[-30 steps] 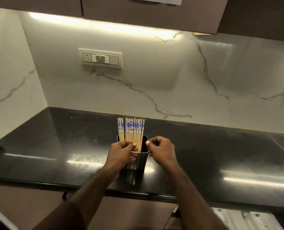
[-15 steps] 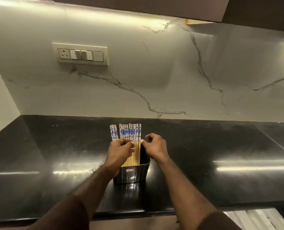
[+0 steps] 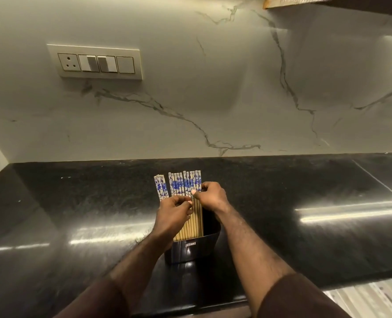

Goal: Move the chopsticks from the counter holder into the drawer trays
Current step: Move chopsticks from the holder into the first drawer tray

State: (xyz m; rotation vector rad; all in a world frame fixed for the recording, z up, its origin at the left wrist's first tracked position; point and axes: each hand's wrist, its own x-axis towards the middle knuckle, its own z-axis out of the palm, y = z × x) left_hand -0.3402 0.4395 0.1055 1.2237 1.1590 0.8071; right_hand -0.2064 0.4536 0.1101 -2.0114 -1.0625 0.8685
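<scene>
Standing in holder: chopsticks, light, stiff, slippery; being pinched mid-shaft by left hand and right hand, together.

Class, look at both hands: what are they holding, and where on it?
Both the left hand and right hand pinch the chopsticks mid-length, just below the blue-patterned tops, above the holder.

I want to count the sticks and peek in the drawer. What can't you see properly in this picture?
- Lower ends of the blue-and-white patterned bamboo chopsticks: head view, hidden inside the dark metal holder.
- Some chopstick shafts: head view, covered by the left hand and right hand, so no exact count.
- Pale drawer trays: head view, cut off by the bottom-right edge.
- Holder's small label: too small to read.
</scene>
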